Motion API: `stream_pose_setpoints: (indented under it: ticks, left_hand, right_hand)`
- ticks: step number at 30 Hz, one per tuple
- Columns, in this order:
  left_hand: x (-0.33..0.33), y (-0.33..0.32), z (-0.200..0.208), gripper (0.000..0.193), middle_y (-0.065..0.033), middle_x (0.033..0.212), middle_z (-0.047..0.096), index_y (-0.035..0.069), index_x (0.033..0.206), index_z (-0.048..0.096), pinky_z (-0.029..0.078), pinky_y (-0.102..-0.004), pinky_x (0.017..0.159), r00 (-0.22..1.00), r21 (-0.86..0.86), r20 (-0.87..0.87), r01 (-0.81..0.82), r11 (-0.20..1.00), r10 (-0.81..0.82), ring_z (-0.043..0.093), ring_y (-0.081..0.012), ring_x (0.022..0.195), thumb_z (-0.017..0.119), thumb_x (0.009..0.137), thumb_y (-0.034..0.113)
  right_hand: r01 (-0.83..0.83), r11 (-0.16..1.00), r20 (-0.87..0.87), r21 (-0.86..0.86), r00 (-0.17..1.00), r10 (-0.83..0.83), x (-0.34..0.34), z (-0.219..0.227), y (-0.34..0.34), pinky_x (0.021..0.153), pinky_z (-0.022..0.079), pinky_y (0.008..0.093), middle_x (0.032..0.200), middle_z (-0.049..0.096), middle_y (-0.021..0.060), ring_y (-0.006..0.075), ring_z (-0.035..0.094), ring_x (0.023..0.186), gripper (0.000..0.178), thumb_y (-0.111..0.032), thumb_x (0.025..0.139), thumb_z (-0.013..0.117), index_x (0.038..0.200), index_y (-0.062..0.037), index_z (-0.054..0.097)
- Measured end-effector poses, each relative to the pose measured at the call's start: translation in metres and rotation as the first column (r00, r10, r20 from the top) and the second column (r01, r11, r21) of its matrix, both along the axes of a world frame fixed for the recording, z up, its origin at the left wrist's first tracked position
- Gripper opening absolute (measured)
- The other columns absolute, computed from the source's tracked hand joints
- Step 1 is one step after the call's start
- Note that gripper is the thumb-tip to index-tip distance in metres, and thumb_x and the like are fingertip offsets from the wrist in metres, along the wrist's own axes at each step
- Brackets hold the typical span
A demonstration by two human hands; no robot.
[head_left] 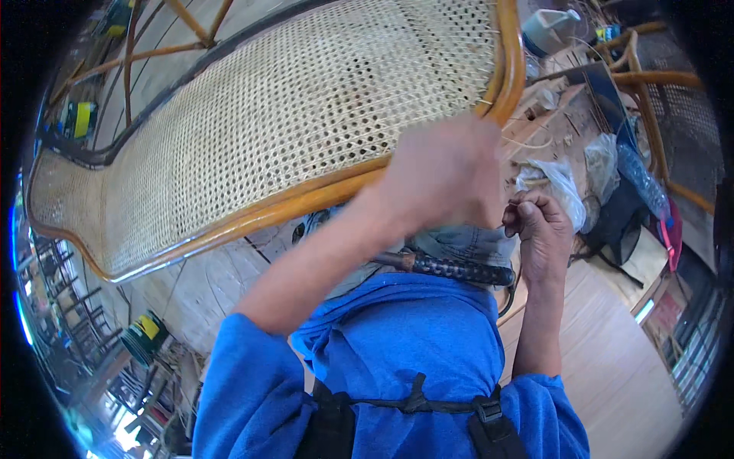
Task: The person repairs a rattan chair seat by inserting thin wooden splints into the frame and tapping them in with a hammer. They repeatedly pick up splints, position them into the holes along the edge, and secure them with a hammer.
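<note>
A long woven cane panel (306, 99) in a bent, honey-brown rattan frame (306, 197) stretches across my front, from far left to upper right. Motion blurs my left hand (451, 168), which is over the near right corner of the frame; its fingers cannot be made out. Just right of it, my right hand (543, 229) is closed in a pinch, thumb against fingertips. Whatever it pinches, if anything, is too small to tell. Thin loose cane strands show by the frame's right edge. Across my lap lies a tool with a black wrapped handle (462, 269).
On the bench to the right are clear plastic bags (564, 187), a plastic bottle (642, 180) and a black bag (615, 241). A white jug (549, 32) stands at the upper right. Beyond is another rattan frame (650, 115). A green-and-yellow can (144, 336) is at lower left.
</note>
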State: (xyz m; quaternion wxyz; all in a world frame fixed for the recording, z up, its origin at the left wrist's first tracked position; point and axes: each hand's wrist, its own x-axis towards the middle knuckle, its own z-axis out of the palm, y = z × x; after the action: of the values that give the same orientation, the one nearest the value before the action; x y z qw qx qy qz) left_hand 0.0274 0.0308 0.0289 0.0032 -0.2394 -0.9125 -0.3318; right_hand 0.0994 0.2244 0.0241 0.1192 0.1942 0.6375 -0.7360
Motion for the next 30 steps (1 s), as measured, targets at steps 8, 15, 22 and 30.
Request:
stream_pose_setpoints:
  ticks: [8, 15, 22, 30]
  left_hand:
    - [-0.069, -0.035, -0.009, 0.028, -0.0147, 0.074, 0.063, 0.001, 0.08, 0.062, 0.047, -0.0412, 0.063, 0.921, -0.082, 0.308, 0.277, 0.957, -0.24, 0.06, -0.0305, 0.067, 0.06, 0.08, 0.029]
    - [-0.099, -0.051, -0.021, 0.022, -0.0012, 0.068, 0.061, 0.002, 0.083, 0.065, 0.042, -0.0307, 0.056, 0.591, 0.34, 0.657, 0.322, 0.884, -0.468, 0.054, -0.0137, 0.062, 0.06, 0.078, 0.024]
    - [-0.105, -0.037, -0.041, 0.011, -0.0039, 0.061, 0.059, 0.004, 0.075, 0.064, 0.041, -0.0315, 0.054, 0.791, 0.271, 0.465, 0.301, 0.914, -0.399, 0.052, -0.0141, 0.059, 0.064, 0.068, 0.012]
    - [-0.112, -0.034, -0.054, 0.008, -0.0018, 0.059, 0.057, 0.004, 0.07, 0.062, 0.039, -0.032, 0.05, 0.781, 0.254, 0.483, 0.308, 0.917, -0.396, 0.049, -0.0126, 0.056, 0.065, 0.066, 0.01]
  right_hand:
    - [-0.192, 0.965, -0.152, 0.177, 0.964, 0.22, -0.036, 0.015, -0.055, 0.056, 0.045, 0.02, 0.076, 0.063, 0.004, 0.0099, 0.06, 0.065, 0.008, 0.0, 0.083, 0.061, 0.091, 0.0003, 0.062]
    - [-0.353, 0.789, -0.051, 0.504, 0.899, 0.435, -0.061, 0.017, -0.098, 0.056, 0.043, 0.0195, 0.071, 0.06, 0.0005, 0.006, 0.056, 0.064, 0.007, 0.002, 0.082, 0.059, 0.088, -0.001, 0.063]
    - [-0.355, 0.701, -0.036, 0.618, 0.878, 0.476, -0.074, -0.001, -0.106, 0.065, 0.046, 0.0232, 0.075, 0.062, 0.0035, 0.0093, 0.058, 0.069, 0.011, 0.002, 0.081, 0.058, 0.09, -0.0005, 0.064]
    - [-0.336, 0.588, -0.01, 0.736, 0.863, 0.506, -0.075, -0.004, -0.112, 0.071, 0.047, 0.0252, 0.079, 0.065, 0.008, 0.0114, 0.06, 0.075, 0.015, 0.0, 0.081, 0.058, 0.095, -0.0017, 0.065]
